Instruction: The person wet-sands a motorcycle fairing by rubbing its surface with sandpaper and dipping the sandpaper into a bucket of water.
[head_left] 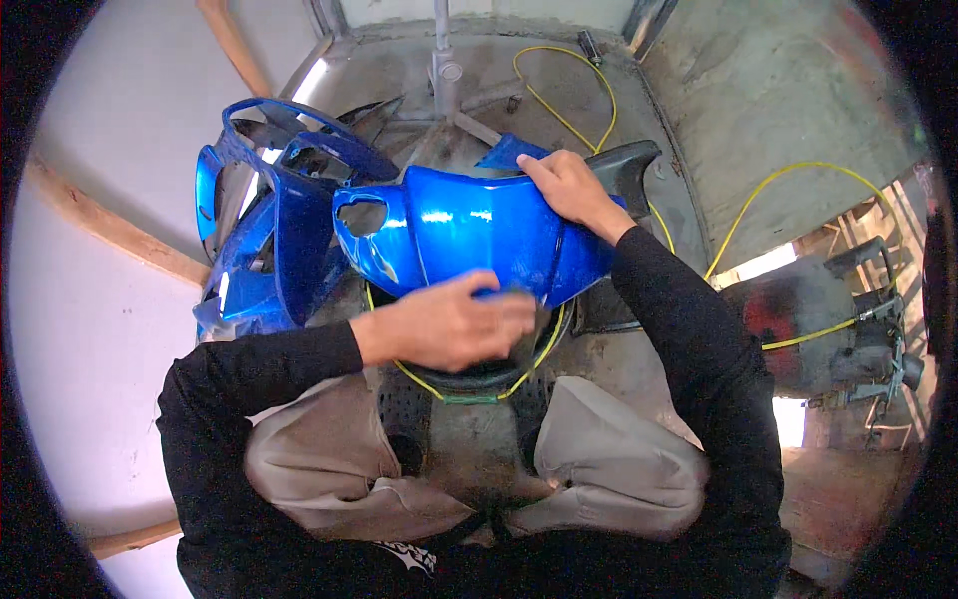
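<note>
A glossy blue scooter fairing panel [486, 232] lies tilted in front of me, with an oval opening at its left end. My right hand [571, 190] grips its far right edge, fingers closed over the rim. Close to the panel's near edge is my left hand [449, 321], fingers curled and fingertips smeared by motion. A greyish patch shows under those fingertips, too blurred to name. Beneath the panel, a dark round support [469, 379] with a yellow band around it is partly hidden.
More blue fairing parts [289, 215] stand at the left. A black curved part [631, 172] lies behind my right hand. A yellow hose [798, 168] runs across the right side to a compressor-like machine [813, 319]. A grey metal stand [445, 75] rises at the back.
</note>
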The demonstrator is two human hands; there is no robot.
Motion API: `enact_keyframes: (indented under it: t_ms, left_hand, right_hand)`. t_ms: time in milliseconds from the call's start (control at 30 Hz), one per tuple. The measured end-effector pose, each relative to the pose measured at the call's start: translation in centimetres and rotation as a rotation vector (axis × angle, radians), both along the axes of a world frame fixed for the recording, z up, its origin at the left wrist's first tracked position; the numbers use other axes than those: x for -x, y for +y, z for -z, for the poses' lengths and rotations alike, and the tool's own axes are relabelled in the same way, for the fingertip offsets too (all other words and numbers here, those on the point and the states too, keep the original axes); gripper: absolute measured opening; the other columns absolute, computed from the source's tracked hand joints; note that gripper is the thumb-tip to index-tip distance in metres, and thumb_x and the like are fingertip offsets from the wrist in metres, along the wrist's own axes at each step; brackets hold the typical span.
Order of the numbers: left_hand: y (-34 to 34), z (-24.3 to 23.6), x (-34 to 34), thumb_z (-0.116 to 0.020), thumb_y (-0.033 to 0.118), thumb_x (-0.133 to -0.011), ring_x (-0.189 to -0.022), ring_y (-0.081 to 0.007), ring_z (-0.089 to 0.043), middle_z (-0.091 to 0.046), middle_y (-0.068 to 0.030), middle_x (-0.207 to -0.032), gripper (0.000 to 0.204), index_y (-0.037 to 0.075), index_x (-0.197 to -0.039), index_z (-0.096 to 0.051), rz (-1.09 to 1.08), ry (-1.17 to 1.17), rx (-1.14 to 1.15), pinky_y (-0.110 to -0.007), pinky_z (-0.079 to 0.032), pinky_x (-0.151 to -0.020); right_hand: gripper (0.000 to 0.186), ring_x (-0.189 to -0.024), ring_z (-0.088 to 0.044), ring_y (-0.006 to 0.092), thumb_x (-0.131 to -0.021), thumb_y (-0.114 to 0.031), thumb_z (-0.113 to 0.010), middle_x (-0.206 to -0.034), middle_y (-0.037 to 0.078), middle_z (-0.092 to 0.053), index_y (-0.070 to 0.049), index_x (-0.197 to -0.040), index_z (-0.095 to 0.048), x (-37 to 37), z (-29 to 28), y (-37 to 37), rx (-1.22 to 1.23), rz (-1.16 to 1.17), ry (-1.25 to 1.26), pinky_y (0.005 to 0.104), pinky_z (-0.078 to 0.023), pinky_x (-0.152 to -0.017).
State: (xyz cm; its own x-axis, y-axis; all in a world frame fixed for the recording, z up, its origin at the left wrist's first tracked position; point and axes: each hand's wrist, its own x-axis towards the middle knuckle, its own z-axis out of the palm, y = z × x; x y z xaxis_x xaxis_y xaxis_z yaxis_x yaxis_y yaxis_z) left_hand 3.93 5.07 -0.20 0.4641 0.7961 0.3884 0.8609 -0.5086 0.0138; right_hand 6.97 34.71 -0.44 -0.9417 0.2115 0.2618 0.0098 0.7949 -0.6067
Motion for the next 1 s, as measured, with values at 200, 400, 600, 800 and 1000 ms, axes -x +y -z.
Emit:
enact_keyframes:
  t_ms: [200,400,600,800,1000]
  left_hand:
    - [1.2,-1.7,2.4,-0.069,0.024,-0.098,-0.145,-0.0225,-0.058,-0.064,-0.0051,-0.152,0.036,0.014,-0.132,-0.066,-0.106,-0.052,0.005,-0.054,-0.043,-0.11]
    - [-0.2,-0.5,1.2,-0.069,0.024,-0.101,-0.143,-0.0268,-0.06,-0.068,-0.0074,-0.146,0.031,0.011,-0.13,-0.066,0.064,0.078,0.052,-0.052,-0.047,-0.107]
    - [1.3,-2.4,4.2,-0.077,0.02,-0.095,-0.142,-0.0235,-0.061,-0.068,-0.0048,-0.146,0.05,0.01,-0.142,-0.063,-0.2,0.007,-0.075,-0.052,-0.045,-0.108]
    - [-0.2,-1.4,1.8,-0.077,0.021,-0.095,-0.143,-0.0235,-0.06,-0.069,-0.0049,-0.145,0.048,0.011,-0.14,-0.065,-0.022,-0.023,0.033,-0.054,-0.043,-0.111]
    - [0.6,-2.2,4.1,-0.077,0.022,-0.094,-0.143,-0.0241,-0.06,-0.069,-0.005,-0.145,0.049,0.011,-0.14,-0.064,-0.298,0.034,-0.095,-0.055,-0.043,-0.112]
  right_hand:
    - [0.064,-0.082,-0.069,0.054,-0.107,-0.045,-0.054,-0.081,0.035,-0.067,0.007,-0.074,-0.07,-0.7,-2.2,-1.0,-0.014,0.012,-0.033,0.0607,-0.051,-0.08]
    - [0.063,-0.08,-0.069,0.0531,-0.107,-0.045,-0.055,-0.08,0.034,-0.067,0.006,-0.075,-0.072,-0.5,-1.3,-1.0,-0.012,0.022,-0.08,0.0592,-0.052,-0.079]
    - [0.066,-0.054,-0.055,0.038,-0.11,-0.045,-0.054,-0.064,0.031,-0.053,0.011,-0.074,-0.06,-1.0,-1.1,-1.2,-0.02,0.002,0.048,0.0534,-0.042,-0.063]
    - [0.063,-0.079,-0.07,0.0529,-0.107,-0.045,-0.055,-0.08,0.034,-0.067,0.006,-0.075,-0.072,-1.0,-1.8,-1.6,-0.022,0.047,-0.099,0.0595,-0.052,-0.079]
    - [0.063,-0.079,-0.069,0.0533,-0.107,-0.045,-0.054,-0.08,0.035,-0.066,0.007,-0.076,-0.071,-0.5,-2.1,-1.1,-0.011,0.022,-0.048,0.0602,-0.051,-0.079]
